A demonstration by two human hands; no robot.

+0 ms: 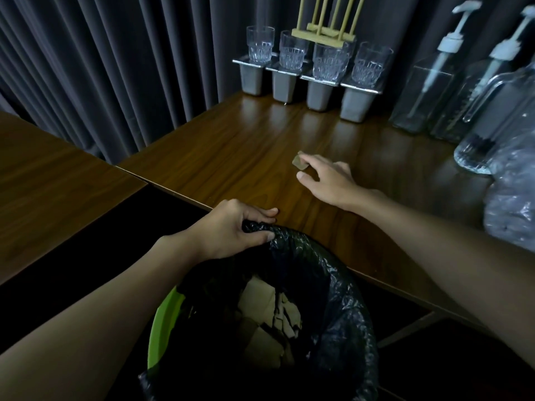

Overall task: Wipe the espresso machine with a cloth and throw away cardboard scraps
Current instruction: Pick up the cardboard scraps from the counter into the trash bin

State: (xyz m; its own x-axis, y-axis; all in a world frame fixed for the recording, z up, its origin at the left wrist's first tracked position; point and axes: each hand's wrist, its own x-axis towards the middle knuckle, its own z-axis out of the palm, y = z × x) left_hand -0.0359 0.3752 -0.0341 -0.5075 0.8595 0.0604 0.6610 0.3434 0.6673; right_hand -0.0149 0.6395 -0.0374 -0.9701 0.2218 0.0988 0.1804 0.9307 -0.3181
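On table (pixel 231 146), right fingers (pixel 317 163) loose atop cardboard scrap (pixel 298 162), axis unclear; left fingers (pixel 265 212) around bin liner (pixel 289 237).

Dark wooden table (pixel 246 157) bearing a cardboard scrap (pixel 298 162) mid-surface, metal containers (pixel 318 96) along the far edge, pump bottles (pixel 419 96) at the right edge.

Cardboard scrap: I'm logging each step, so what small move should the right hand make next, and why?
Probably pinch the cardboard scrap and lift it off the table. The right hand touches it with its fingertips, and the left hand grips the black bin liner at the table edge.
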